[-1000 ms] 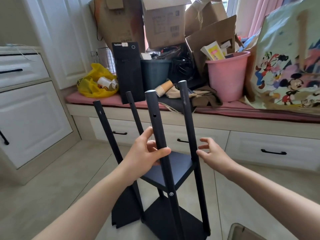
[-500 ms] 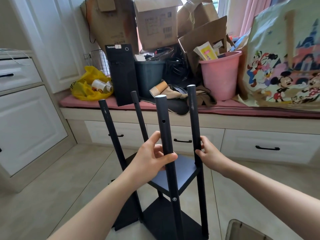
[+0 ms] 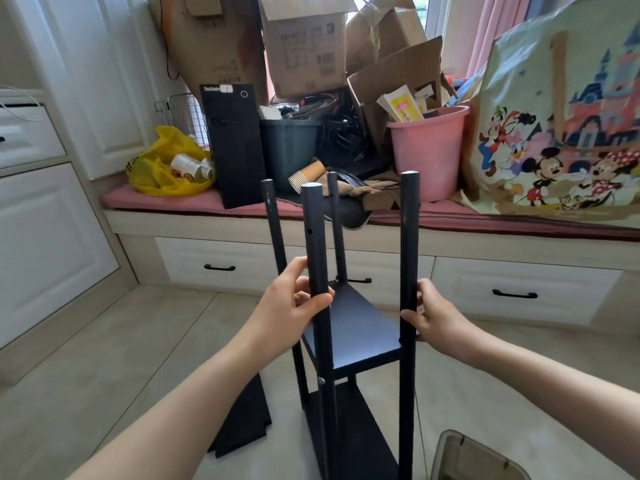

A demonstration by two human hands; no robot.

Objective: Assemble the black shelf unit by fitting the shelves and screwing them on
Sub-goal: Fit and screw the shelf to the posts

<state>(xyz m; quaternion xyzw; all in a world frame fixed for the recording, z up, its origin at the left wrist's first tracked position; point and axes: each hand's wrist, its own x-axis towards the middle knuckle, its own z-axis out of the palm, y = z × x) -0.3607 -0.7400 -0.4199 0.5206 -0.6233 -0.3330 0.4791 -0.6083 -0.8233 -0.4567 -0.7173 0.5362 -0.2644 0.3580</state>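
Right hand [image 3: 440, 320] newly around right post of shelf unit [image 3: 360, 327]

four posts [image 3: 316, 244], two fitted shelves [image 3: 362, 329], two hands [image 3: 285, 315]

The tiled floor [image 3: 104, 358] bears the shelf unit [image 3: 360, 327] and a black panel [image 3: 242, 427].

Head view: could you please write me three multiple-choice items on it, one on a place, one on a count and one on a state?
1. Where is the pink bucket? A floor; B bench; C drawer.
2. How many black posts stand up? A two; B four; C six.
3. What does the left hand do? A hangs idle; B holds a cup; C grips the front post.
Answers: 1 B, it sits on the bench cushion; 2 B, four tops show; 3 C, fingers curl round the post.
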